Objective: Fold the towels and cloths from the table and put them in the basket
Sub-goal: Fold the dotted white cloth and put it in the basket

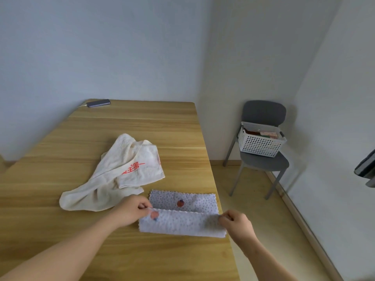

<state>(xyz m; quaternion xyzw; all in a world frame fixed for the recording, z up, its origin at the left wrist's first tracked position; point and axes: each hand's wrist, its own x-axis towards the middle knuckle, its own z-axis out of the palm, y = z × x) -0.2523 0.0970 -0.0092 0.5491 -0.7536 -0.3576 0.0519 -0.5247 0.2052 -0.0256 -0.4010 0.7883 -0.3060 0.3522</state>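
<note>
Left hand (133, 209) and right hand (236, 223) each pinched a corner of the dotted cloth (182, 213), half-folded at the table's (142, 128) right edge (overhang likely); uneven pull risked skewing the fold.

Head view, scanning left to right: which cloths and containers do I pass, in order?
white towel → dotted cloth, pinched at its ends by the left hand and right hand → white basket on the grey chair.
</note>
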